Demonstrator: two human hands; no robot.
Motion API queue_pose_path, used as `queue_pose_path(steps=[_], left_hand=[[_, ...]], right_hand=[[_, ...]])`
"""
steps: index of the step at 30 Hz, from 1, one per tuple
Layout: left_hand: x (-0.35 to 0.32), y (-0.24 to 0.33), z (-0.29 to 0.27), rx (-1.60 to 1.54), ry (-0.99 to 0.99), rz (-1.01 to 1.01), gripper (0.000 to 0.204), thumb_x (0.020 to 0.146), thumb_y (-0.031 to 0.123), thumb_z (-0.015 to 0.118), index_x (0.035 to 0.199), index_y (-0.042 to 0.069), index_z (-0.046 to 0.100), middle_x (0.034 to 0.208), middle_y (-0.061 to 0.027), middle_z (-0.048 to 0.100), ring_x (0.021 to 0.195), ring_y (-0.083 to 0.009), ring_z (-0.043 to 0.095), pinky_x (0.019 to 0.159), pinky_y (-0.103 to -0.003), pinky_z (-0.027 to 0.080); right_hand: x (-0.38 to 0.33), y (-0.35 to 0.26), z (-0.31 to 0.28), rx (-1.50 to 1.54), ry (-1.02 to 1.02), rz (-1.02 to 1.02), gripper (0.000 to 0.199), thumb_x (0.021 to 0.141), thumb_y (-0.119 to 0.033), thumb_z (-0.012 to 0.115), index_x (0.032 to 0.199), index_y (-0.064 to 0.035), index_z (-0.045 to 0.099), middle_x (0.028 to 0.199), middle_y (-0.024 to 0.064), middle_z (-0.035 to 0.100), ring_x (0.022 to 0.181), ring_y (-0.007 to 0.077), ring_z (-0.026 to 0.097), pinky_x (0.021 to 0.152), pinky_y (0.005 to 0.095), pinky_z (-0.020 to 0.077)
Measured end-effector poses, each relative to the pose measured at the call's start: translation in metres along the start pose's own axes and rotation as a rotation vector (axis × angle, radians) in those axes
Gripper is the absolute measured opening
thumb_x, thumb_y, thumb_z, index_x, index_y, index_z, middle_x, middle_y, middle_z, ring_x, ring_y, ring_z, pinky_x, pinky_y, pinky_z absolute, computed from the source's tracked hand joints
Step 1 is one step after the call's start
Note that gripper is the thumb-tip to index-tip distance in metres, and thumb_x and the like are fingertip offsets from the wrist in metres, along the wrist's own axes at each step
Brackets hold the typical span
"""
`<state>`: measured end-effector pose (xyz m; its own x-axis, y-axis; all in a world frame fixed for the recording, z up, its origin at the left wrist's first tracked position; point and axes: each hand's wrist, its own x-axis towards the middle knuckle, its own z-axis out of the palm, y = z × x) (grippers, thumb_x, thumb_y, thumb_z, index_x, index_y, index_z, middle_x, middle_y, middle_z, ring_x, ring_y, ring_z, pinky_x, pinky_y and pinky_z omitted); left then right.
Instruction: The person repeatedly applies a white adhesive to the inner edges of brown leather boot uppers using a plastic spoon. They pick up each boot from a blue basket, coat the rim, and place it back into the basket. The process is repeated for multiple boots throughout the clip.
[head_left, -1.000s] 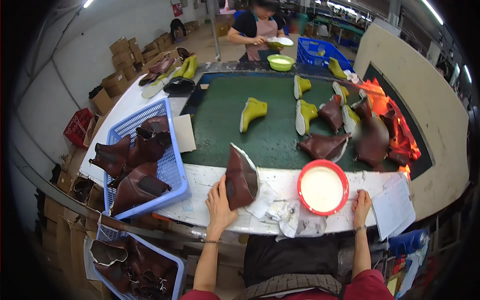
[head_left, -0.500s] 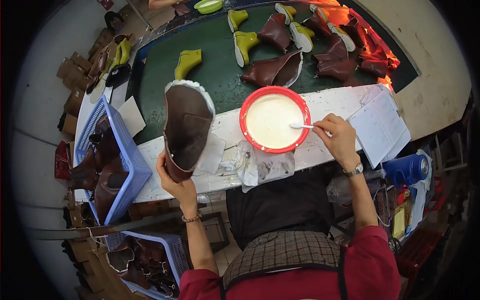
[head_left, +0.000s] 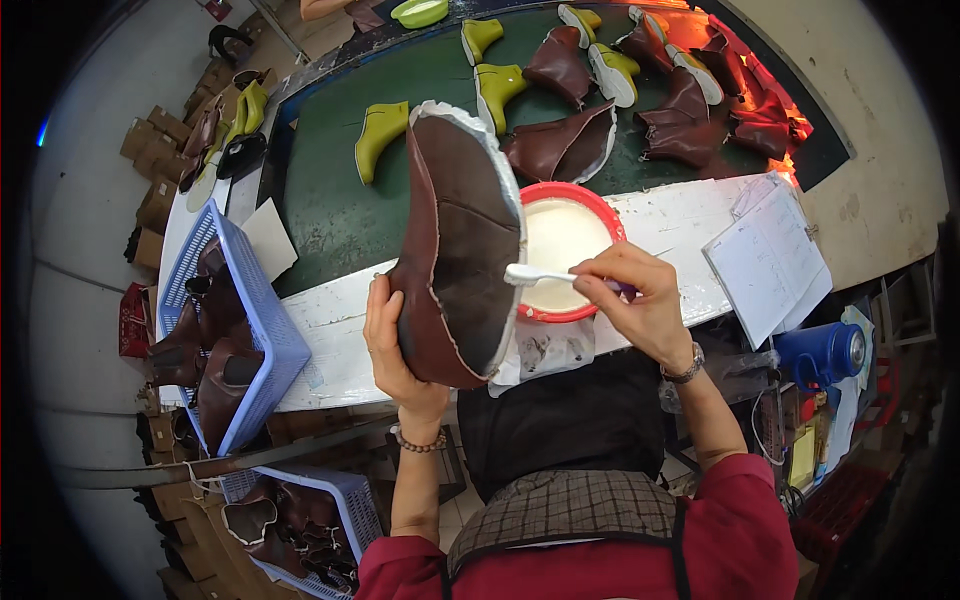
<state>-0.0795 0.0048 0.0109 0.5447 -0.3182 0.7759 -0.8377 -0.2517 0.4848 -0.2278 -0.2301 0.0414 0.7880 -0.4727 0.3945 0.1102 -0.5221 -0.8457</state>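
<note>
My left hand [head_left: 392, 345] grips a brown leather boot upper [head_left: 455, 240] from below and holds it up, its pale lining edge turned toward me. A white brush [head_left: 540, 275] is pinched in my right hand [head_left: 640, 300], and its bristle end touches the upper's right edge. Just behind the brush stands a red bowl [head_left: 600, 210] of white glue on the white bench edge [head_left: 330, 320].
A blue basket [head_left: 265, 330] of brown uppers stands at the left, another basket [head_left: 345, 505] below it. The green belt [head_left: 330, 190] carries lime lasts and brown boots. Papers [head_left: 765, 255] and a blue flask [head_left: 820, 350] lie at the right. Cartons are stacked far left.
My left hand has raised the boot upper closer to me. My right hand has taken the brush out of the glue bowl and over to the upper's edge.
</note>
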Motion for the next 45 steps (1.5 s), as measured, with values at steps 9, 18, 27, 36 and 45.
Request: queue_pose_path(steps=[9,18,27,36,45], left_hand=[[-0.001,0.0,0.006,-0.281,0.09,-0.087,0.049,0.091,0.004,0.07,0.137,-0.003,0.054,0.144,-0.0275,0.055,0.134,-0.0407,0.055,0.113,-0.047,0.044],[0.035,-0.01,0.013,0.031,0.16,0.098,0.073,0.087,0.018,0.079,0.147,-0.005,0.045,0.151,-0.0248,0.049,0.138,-0.0359,0.051,0.117,-0.043,0.038],[0.042,-0.034,0.019,0.12,0.141,0.245,0.051,0.089,0.019,0.073,0.133,-0.003,0.061,0.14,-0.0288,0.058,0.13,-0.0441,0.057,0.111,-0.049,0.044],[0.043,-0.053,-0.072,-0.147,-0.117,-0.335,0.051,0.084,-0.016,0.059,0.134,-0.009,0.06,0.12,-0.0148,0.07,0.111,-0.0183,0.065,0.103,-0.031,0.049],[0.026,-0.066,-0.1,-0.785,-0.35,-0.916,0.029,0.093,-0.005,0.062,0.122,-0.005,0.06,0.098,-0.0128,0.071,0.067,-0.0189,0.068,0.055,-0.03,0.057]], right_hand=[[0.049,0.026,-0.008,-0.088,0.255,-0.096,0.012,0.086,-0.004,0.08,0.097,-0.0006,0.077,0.089,0.0062,0.069,0.074,0.0117,0.063,0.064,0.0251,0.048],[0.005,-0.005,0.018,-0.001,0.074,-0.201,0.022,0.078,0.003,0.083,0.099,-0.0009,0.078,0.09,0.0072,0.068,0.076,0.0133,0.067,0.066,0.0252,0.0536],[-0.007,-0.039,0.015,0.124,-0.154,-0.09,0.016,0.081,-0.002,0.082,0.097,-0.0017,0.078,0.082,0.0058,0.068,0.069,0.012,0.065,0.058,0.0255,0.0494],[-0.001,0.048,-0.047,-0.676,0.005,0.025,0.007,0.082,-0.012,0.08,0.086,-0.0074,0.078,0.077,0.0045,0.067,0.063,0.0193,0.064,0.058,0.0297,0.0481],[0.044,0.007,-0.02,-0.045,0.002,-0.212,0.014,0.079,-0.005,0.083,0.092,-0.0027,0.078,0.084,0.0071,0.071,0.075,0.0161,0.067,0.063,0.0292,0.0508]])
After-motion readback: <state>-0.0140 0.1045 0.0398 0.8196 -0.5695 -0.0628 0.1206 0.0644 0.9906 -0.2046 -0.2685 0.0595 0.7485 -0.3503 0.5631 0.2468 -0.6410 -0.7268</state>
